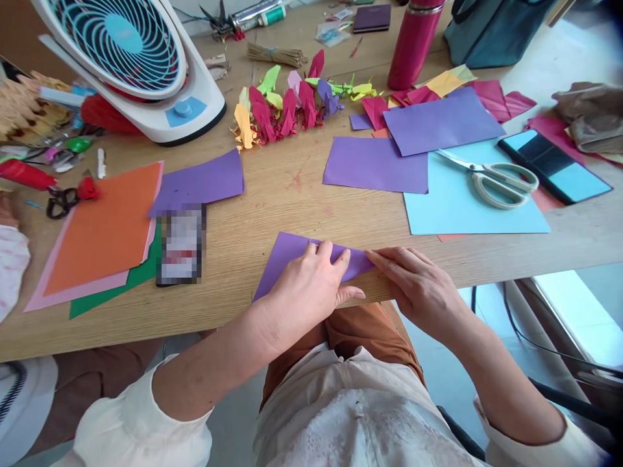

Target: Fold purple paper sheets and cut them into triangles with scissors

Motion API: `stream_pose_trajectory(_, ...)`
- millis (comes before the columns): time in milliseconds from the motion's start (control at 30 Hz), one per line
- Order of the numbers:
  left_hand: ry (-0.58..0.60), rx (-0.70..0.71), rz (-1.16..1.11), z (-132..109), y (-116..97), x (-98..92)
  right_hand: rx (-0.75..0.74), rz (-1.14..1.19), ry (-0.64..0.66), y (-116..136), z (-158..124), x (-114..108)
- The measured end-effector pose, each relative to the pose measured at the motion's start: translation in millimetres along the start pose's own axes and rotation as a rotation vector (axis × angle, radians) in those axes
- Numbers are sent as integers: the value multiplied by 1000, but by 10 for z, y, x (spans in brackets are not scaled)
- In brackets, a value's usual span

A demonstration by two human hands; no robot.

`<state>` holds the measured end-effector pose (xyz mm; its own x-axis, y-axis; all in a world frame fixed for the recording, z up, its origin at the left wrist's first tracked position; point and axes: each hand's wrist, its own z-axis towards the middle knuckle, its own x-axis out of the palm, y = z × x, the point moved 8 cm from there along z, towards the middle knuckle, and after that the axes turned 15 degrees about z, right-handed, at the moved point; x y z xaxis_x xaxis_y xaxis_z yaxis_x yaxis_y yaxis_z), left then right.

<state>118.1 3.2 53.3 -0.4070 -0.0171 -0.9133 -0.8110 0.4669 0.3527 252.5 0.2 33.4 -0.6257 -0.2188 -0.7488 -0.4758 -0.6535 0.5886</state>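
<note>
A sheet of purple paper [283, 259] lies at the table's front edge, partly hidden under my hands. My left hand [314, 275] rests over it with the fingers spread and the thumb apart, pressing the paper to the wood. At the sheet's right tip, my right hand [413, 279] has its thumb and fingers pressed together on the paper's corner. Further back, two more purple sheets [374, 165] lie beside a light blue sheet [433, 217]. A pair of scissors [503, 181] with pale handles rests on the blue sheet.
A white fan [195, 110] stands back left, near folded paper shapes [287, 110] in several colours. Left are an orange sheet [104, 227] and a phone [181, 246]. A red bottle [413, 45] stands behind; another phone [555, 165] lies right. A person's sleeve [12, 266] shows far left.
</note>
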Motion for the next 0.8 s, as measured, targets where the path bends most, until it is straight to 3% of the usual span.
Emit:
stream_pose_trajectory(267,118,45,-7,73,54,-48,77,156,-51,-107,-60,-153)
stream_pose_trajectory(800,246,152,25,160,181,-66,12,112,20,11,-104,-70)
